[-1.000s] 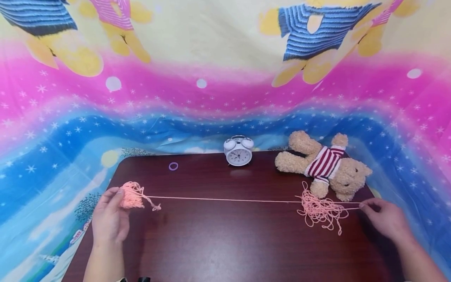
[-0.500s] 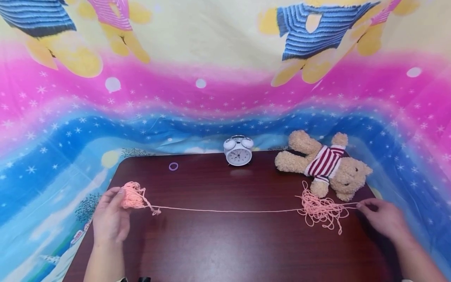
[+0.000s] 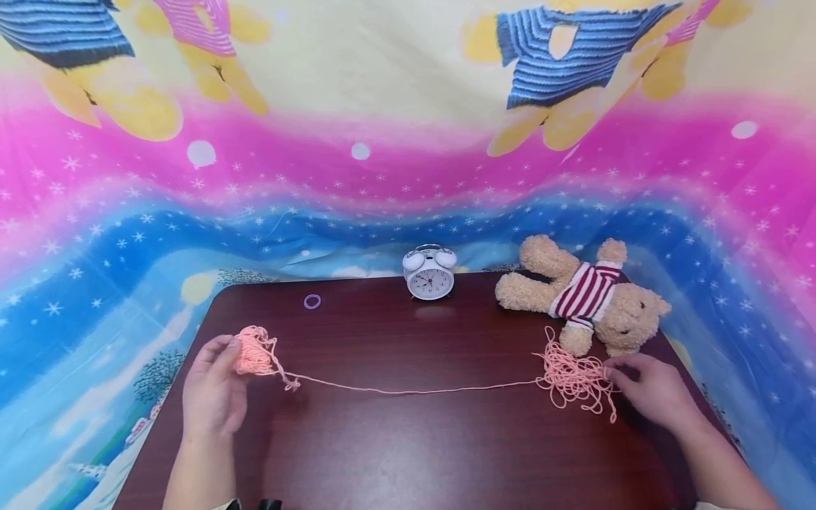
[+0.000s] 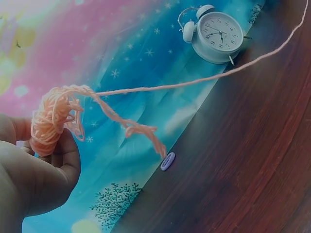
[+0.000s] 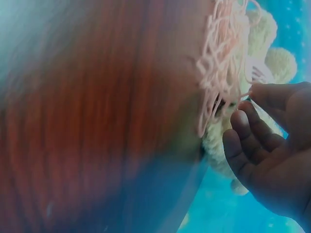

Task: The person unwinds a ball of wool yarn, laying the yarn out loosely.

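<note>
I see the left hand, fingers pinching the yarn bundle above the worktop; the right hand pinches a strand of the loose tangle beside the bear. Soft, light, likely to snag, I'd judge: grip single strands.

The head view crops 2 forearms, and the right wrist view's top edge crops tangled yarn.

Home-like spot, exact room unclear: cartoon-print fabric around worktop, alarm clock near far edge, teddy bear at far right corner.
</note>
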### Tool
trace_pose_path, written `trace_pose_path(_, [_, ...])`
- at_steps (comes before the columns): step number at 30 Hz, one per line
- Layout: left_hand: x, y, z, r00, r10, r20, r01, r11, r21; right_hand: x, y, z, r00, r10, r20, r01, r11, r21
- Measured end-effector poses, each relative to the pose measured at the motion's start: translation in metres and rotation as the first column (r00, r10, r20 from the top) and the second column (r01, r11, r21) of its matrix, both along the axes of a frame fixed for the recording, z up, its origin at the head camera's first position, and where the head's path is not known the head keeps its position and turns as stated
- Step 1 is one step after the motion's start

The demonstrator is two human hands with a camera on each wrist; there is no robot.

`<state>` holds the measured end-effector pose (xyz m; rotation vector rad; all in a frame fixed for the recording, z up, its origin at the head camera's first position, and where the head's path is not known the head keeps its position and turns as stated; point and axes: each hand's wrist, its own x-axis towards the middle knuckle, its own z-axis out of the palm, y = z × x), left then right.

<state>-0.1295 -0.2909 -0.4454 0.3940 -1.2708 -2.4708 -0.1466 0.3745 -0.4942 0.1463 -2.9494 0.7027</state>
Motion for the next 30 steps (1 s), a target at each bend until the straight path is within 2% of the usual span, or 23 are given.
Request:
trace_pose_path(14, [-0.007, 0.014, -0.001, 0.999, -0.02, 0.034, 0.022, 0.998, -0.052, -0.02, -0.033, 0.021, 0.987, 0.149, -0.064, -0.146, 0.988, 0.043])
trace_pose_path(22, [-0.01, 0.024, 0.002, 0.998, -0.037, 0.049, 0.042, 0.994, -0.099, -0.026, -0.05, 0.029, 0.985, 0.151, -0.085, -0.15, 0.989, 0.016])
trace_pose_path(30, [-0.012, 0.033, -0.001, 0.996, -0.059, 0.07, 0.067, 0.991, -0.115, -0.033, -0.085, 0.033, 0.985, 0.157, -0.067, -0.16, 0.986, -0.042])
